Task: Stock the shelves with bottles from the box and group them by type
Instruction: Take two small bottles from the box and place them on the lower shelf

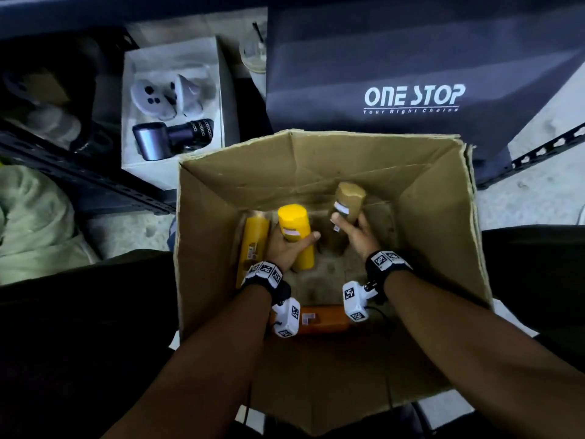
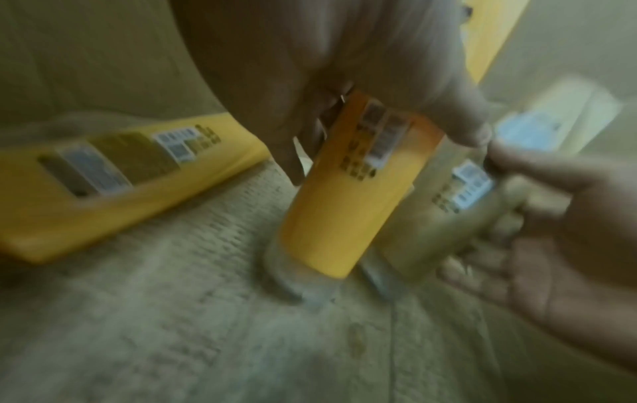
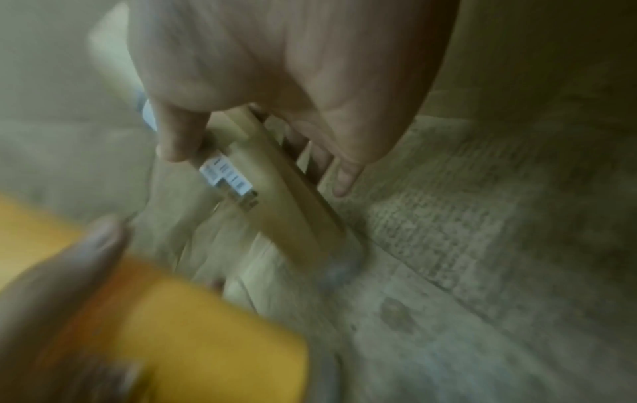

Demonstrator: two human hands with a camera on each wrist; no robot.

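Note:
Both hands reach into an open cardboard box (image 1: pixel 443 191). My left hand (image 1: pixel 286 245) grips a yellow bottle (image 1: pixel 294 223) with a white label, held roughly upright; the left wrist view shows the same yellow bottle (image 2: pixel 351 196) under the fingers (image 2: pixel 286 141). My right hand (image 1: pixel 354 231) grips a tan bottle (image 1: pixel 348 198), seen in the right wrist view as a tan bottle (image 3: pixel 286 201) with a barcode sticker. A second yellow bottle (image 1: pixel 253 245) lies along the box's left wall. An orange bottle (image 1: pixel 323 318) lies near the front wall, partly hidden by the wrist cameras.
A white open box (image 1: pixel 171 103) of small appliances sits on the floor at the back left. A dark "ONE STOP" bag (image 1: pixel 411 74) stands behind the cardboard box. Slotted shelf rails (image 1: pixel 79 175) run at the left and right (image 1: pixel 544 150). A pale cloth bundle (image 1: pixel 34 217) lies far left.

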